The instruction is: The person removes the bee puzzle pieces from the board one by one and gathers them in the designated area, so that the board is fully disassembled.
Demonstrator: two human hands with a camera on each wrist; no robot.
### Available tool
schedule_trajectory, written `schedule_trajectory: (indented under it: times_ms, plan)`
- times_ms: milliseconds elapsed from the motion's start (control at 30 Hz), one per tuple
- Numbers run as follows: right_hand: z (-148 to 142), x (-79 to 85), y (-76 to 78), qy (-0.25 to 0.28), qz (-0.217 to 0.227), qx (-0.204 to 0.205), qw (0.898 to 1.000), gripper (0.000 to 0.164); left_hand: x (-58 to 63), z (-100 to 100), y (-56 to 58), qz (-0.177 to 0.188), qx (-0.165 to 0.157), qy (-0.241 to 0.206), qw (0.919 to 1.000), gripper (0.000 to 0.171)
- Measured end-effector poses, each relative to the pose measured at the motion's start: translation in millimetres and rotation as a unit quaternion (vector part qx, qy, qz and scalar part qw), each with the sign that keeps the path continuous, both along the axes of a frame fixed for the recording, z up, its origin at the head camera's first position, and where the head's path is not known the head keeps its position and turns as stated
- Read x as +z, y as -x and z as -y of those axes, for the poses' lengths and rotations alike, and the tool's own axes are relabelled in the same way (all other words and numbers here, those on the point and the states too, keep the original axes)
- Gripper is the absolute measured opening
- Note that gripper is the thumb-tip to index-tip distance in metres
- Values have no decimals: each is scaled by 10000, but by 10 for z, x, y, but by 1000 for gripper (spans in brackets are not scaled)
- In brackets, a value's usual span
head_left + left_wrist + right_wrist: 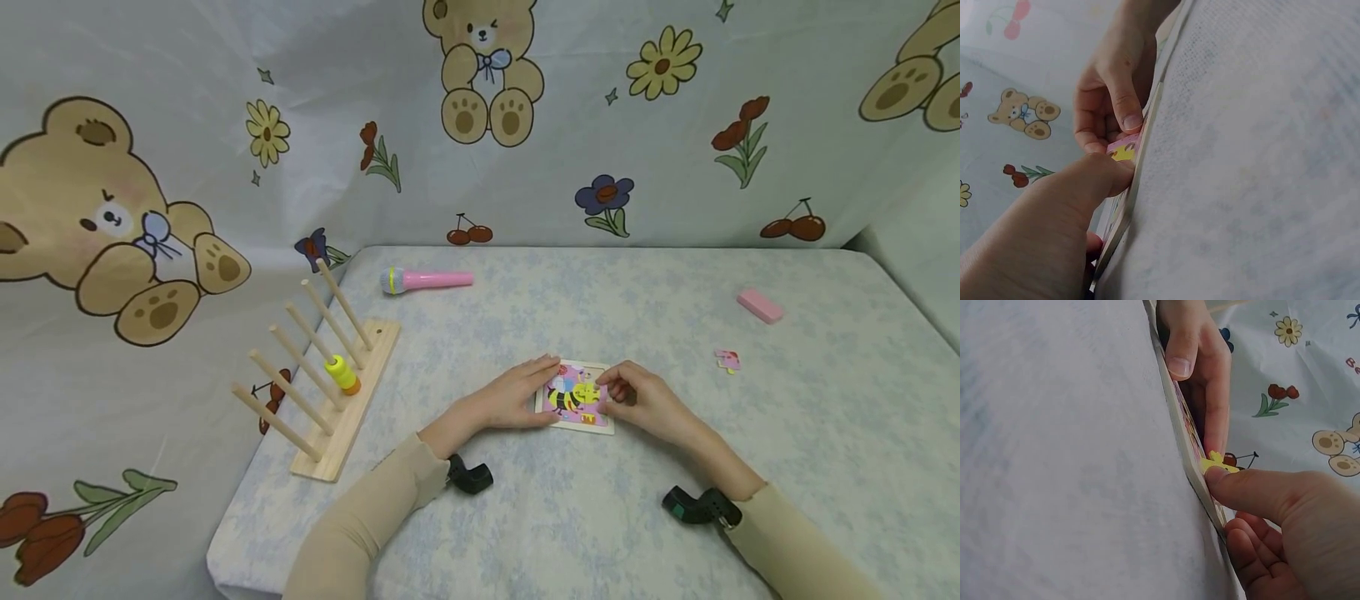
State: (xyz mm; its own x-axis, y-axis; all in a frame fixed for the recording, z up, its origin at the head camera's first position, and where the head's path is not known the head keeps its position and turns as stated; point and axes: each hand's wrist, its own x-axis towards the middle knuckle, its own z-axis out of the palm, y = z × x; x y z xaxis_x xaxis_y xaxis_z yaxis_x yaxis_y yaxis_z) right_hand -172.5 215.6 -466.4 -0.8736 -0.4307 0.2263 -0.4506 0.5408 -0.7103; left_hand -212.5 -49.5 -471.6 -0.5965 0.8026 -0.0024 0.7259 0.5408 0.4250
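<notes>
A small square jigsaw puzzle with a bee picture (570, 405) lies on the table in a pale wooden frame. My left hand (512, 397) rests on its left side, fingers along the top corner and thumb along the lower edge. At the opposite side, my right hand (647, 403) pinches a yellow puzzle piece (1221, 464) between thumb and fingers. That piece is tilted up over the board in the right wrist view. From the left wrist, the piece shows pink and yellow beneath the right thumb. One loose pink puzzle piece (727, 360) lies to the right.
A wooden peg stand (347, 437) with several upright rods stands at the left, yellow and orange rings (342, 374) on one rod. A pink toy microphone (438, 280) lies at the back left. A pink block (760, 306) sits at the back right.
</notes>
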Motion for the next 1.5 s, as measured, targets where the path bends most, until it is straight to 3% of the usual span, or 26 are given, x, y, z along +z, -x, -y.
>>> schedule_trajectory:
  times_ms: [800, 1200, 1500]
  plan:
    - [8, 8, -7, 244, 472, -332, 9980, 14, -11, -6, 5, 63, 33, 17, 10000, 83]
    - [-6, 8, 23, -32, 269, -156, 9995, 23, 1, -12, 25, 26, 57, -10, 10000, 82]
    - [-8, -29, 20, 276, 408, -394, 9980, 17, -4, -6, 8, 89, 70, 69, 9999, 83]
